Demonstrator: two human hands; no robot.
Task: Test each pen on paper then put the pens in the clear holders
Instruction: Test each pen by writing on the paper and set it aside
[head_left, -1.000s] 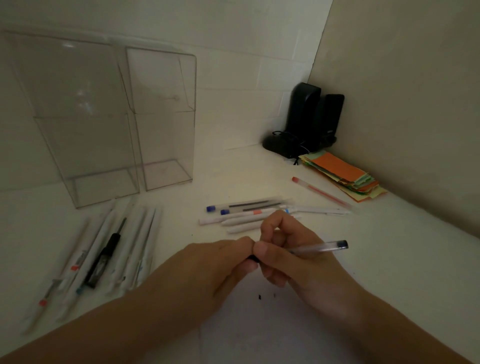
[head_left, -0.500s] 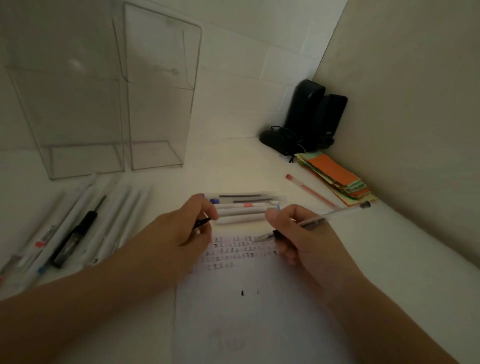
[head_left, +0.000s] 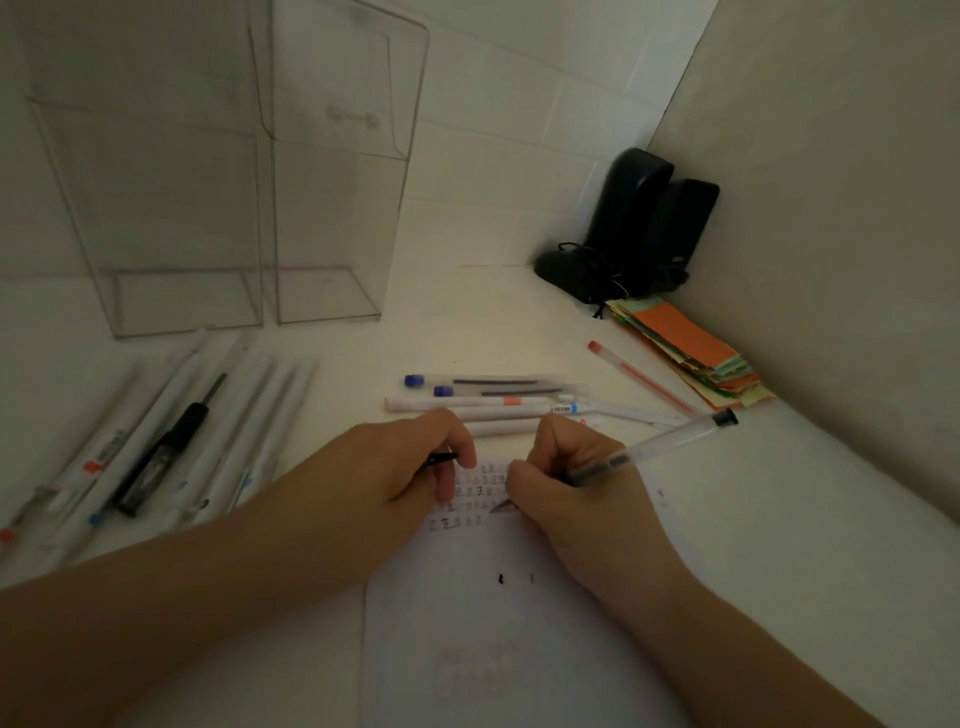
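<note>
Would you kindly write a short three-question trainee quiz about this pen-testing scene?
1. True or false: the clear holders already contain pens.
2. What does the right hand hold? A) clear pen B) orange paper stack C) black speaker
3. Fill in: the left hand pinches a small black ____.

Key:
1. False; both stand empty.
2. A; the clear pen has its tip on the paper.
3. Cap; the cap sits between its fingers.

- A dim desk corner in a home or office: pale tabletop (head_left: 779, 545) against a tiled wall (head_left: 519, 130).
- Black desktop speakers (head_left: 649, 218), coloured paper slips (head_left: 680, 338), loose pens (head_left: 493, 402) and clear holders (head_left: 322, 208) suggest a study space.
</note>
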